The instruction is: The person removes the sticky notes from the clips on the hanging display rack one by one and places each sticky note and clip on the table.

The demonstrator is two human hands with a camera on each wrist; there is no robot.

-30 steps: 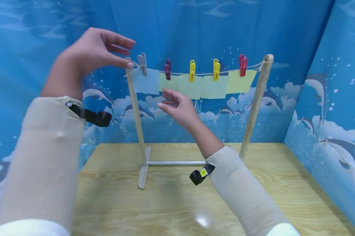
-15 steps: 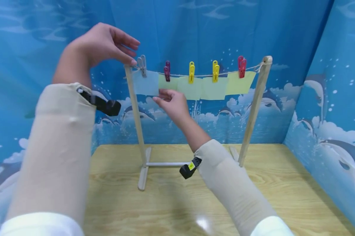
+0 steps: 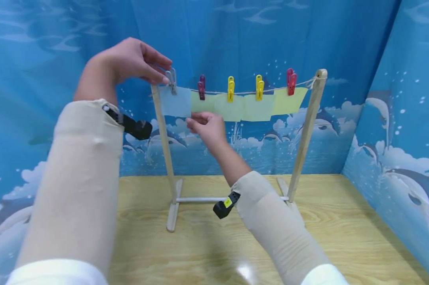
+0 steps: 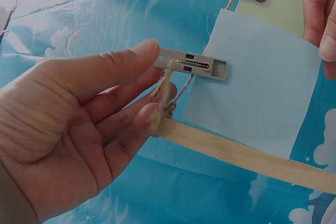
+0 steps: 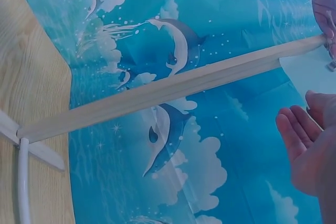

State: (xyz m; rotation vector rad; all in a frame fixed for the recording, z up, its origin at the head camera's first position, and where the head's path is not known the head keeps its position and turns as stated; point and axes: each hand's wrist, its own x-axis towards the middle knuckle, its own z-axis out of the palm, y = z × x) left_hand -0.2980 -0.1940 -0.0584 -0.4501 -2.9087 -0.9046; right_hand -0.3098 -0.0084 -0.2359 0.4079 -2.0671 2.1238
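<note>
My left hand (image 3: pixel 132 61) is at the top of the left wooden post (image 3: pixel 164 138), thumb and fingers pinching the handle end of a grey clothespin (image 4: pixel 194 65). That clothespin clips a light blue paper square (image 3: pixel 175 103) to a string line (image 3: pixel 248 92). Lower down, my right hand (image 3: pixel 212 128) pinches the paper's lower right corner between thumb and fingers. In the left wrist view its fingertips (image 4: pixel 328 48) lie right at the sheet's edge. The right wrist view shows the same hand (image 5: pixel 310 148) below the pale sheet.
Along the line hang several yellow-green papers (image 3: pixel 228 107), clipped by a purple clothespin (image 3: pixel 201 88), two yellow ones and a red clothespin (image 3: pixel 291 82). A right post (image 3: pixel 308 134) and a white crossbar (image 3: pixel 200 199) complete the rack on the wooden table (image 3: pixel 185 245). Blue dolphin-print cloth surrounds it.
My left hand has shifted right from the post top onto the grey clothespin. The right hand has moved left, its fingers closing at the blue paper's lower corner.
</note>
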